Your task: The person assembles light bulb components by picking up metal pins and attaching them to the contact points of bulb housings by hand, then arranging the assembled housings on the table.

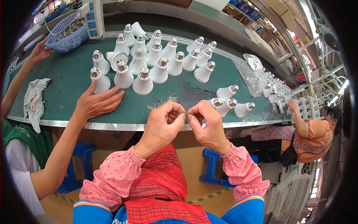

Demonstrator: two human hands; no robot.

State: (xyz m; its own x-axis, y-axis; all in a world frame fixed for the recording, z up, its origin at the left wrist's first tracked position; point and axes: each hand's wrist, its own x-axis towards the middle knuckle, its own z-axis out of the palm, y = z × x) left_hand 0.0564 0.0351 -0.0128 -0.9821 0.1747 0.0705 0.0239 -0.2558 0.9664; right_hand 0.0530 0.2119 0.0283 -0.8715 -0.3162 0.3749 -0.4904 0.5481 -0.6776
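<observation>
My left hand [164, 121] and my right hand [207, 121] are close together over the table's front edge. Both pinch a tiny thin piece between thumb and forefinger; it is too small to name. Just behind my right hand stand a few white bulb bodies with silver screw caps, one of them [227, 106] nearest to its fingers. Thin wire clippings [164, 101] lie on the green table [138, 108] behind my left hand. Farther back is a large group of white bulbs [159, 71], mostly upright with caps up.
At the left, a co-worker's hand [100, 102] touches the table by the bulbs; the other [40, 52] is near a blue basket [67, 34] of small metal parts. A white cloth [35, 99] lies front left. Far right, another person [313, 136] works beside more bulbs [274, 87].
</observation>
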